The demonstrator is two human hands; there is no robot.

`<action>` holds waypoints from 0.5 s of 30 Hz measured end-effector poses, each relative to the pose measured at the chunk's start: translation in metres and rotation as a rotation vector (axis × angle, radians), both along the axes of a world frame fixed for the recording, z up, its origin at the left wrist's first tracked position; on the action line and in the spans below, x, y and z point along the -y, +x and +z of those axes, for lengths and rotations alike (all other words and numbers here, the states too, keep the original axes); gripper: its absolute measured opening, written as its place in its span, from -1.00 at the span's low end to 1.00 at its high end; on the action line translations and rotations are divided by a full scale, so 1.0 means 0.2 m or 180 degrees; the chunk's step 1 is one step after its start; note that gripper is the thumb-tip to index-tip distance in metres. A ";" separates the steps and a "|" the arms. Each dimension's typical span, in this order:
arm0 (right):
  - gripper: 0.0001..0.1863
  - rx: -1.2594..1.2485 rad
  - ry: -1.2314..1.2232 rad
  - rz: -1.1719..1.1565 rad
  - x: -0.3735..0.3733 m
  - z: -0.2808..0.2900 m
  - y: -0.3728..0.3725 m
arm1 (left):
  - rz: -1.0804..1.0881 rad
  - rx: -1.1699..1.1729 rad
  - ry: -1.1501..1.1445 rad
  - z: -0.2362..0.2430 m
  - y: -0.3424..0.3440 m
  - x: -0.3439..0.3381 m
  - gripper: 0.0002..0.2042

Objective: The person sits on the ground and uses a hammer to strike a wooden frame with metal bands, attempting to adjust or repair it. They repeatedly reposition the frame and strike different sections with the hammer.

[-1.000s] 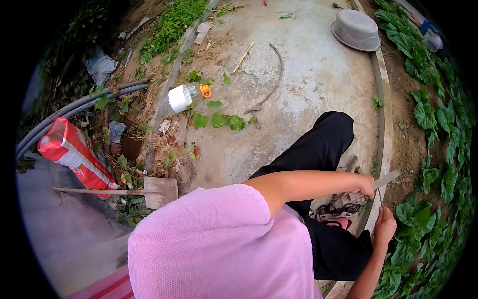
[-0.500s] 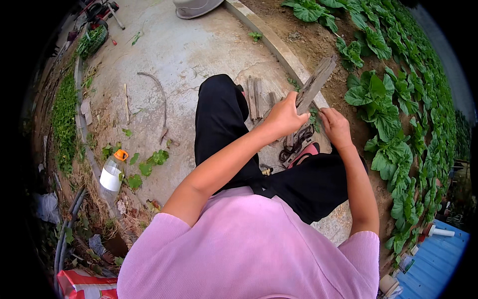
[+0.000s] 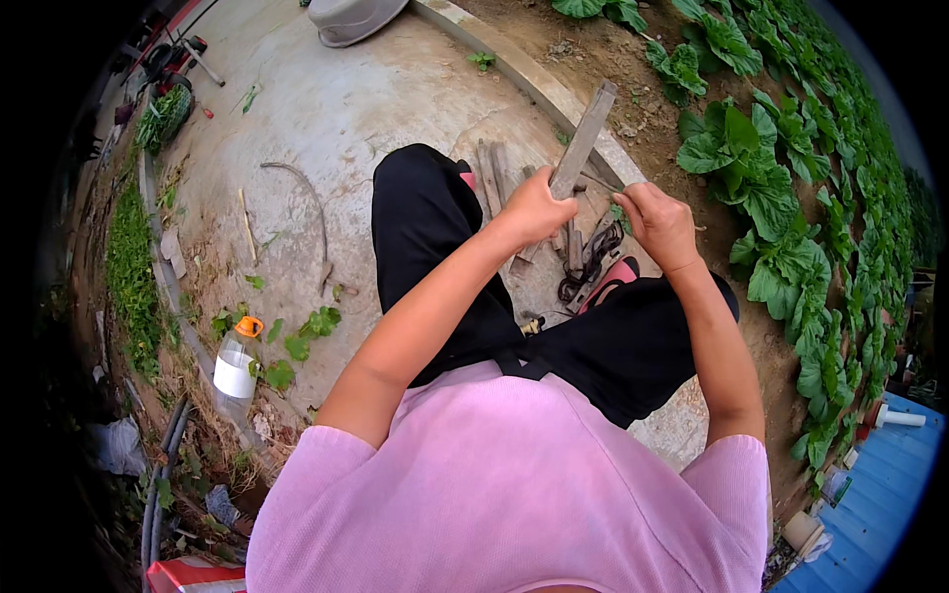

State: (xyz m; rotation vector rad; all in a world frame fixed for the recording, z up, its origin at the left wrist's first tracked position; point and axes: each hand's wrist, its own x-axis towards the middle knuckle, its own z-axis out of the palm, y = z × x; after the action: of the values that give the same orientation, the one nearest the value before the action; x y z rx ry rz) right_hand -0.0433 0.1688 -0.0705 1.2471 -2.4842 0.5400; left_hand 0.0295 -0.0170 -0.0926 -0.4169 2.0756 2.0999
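My left hand (image 3: 539, 210) is closed around the lower end of a weathered, flat strip of wood (image 3: 585, 138), which points up and away to the right. To its right, my right hand (image 3: 660, 225) has its thumb and fingers pinched together. A thin brown strand seems to run between the wood and those fingertips, too fine to make out. Several more wood strips (image 3: 488, 178) lie on the concrete beyond my left hand. Below the hands, a dark looped cord or strap (image 3: 593, 265) rests beside a pink shoe (image 3: 621, 273).
A concrete curb (image 3: 539, 84) divides the paved ground from leafy green plants (image 3: 751, 178) on the right. On the left stands a clear bottle (image 3: 235, 374) with an orange cap, near a curved stick (image 3: 318, 212). A grey hat (image 3: 354, 20) lies at the far edge.
Both hands and the wood strip sit slightly farther left in the picture, and the wood is tilted more upright. The whole view has also shifted a little. My left hand keeps its grip.
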 end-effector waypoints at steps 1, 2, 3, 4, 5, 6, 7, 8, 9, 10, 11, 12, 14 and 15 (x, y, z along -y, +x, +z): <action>-0.80 -0.0005 0.0092 0.0001 0.00 0.01 -0.02 | -0.0055 0.0000 0.0023 0.05 -0.01 0.01 -0.57; -0.80 -0.0009 0.0184 0.0002 0.00 0.03 -0.04 | -0.0109 0.0000 0.0046 0.07 -0.03 0.01 -0.57; -0.80 -0.0049 0.0229 0.0025 0.02 0.05 -0.05 | -0.0055 -0.0120 0.0167 0.04 -0.05 0.01 -0.65; -0.79 0.0008 0.0269 -0.0005 0.02 0.07 -0.06 | -0.0048 -0.0181 0.0258 0.03 -0.06 0.01 -0.66; -0.79 0.0139 0.0152 0.0016 0.03 0.08 -0.06 | -0.0037 -0.0241 0.0347 0.04 -0.06 0.01 -0.67; -0.79 0.0248 0.0020 0.0018 0.03 0.09 -0.06 | -0.0042 -0.0321 0.0424 0.05 -0.07 0.01 -0.67; -0.79 0.0327 -0.0133 0.0059 0.04 0.08 -0.06 | 0.0086 -0.0202 0.0375 0.07 -0.06 0.01 -0.68; -0.79 0.0402 -0.0288 0.0102 0.05 0.07 -0.05 | 0.0113 -0.0325 0.0201 0.07 -0.05 0.00 -0.67; -0.80 0.0472 -0.0450 0.0166 0.06 0.07 -0.05 | 0.0159 -0.0453 0.0020 0.08 -0.05 0.01 -0.67; -0.80 0.0510 -0.0433 0.0207 0.05 0.08 -0.05 | 0.0207 -0.0583 -0.0162 0.08 -0.04 0.02 -0.67; -0.81 0.0548 -0.0416 0.0250 0.04 0.11 -0.06 | 0.0177 -0.0892 -0.0541 0.05 -0.04 0.05 -0.66; -0.81 0.0584 -0.0400 0.0292 0.04 0.13 -0.06 | 0.0041 -0.0754 -0.0453 0.06 -0.04 0.06 -0.66; -0.81 0.0796 -0.0376 0.0351 0.03 0.13 -0.07 | -0.0225 -0.0476 -0.0278 0.10 -0.03 0.09 -0.65; -0.81 0.0910 -0.0343 0.0387 0.03 0.14 -0.09 | -0.0134 -0.0512 -0.0340 0.10 -0.03 0.08 -0.65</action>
State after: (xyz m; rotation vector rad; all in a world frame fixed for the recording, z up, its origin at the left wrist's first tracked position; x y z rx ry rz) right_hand -0.0605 0.1619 -0.0424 1.3678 -2.5743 0.9300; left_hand 0.0226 -0.0329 -0.0721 -0.2218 2.2716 2.0676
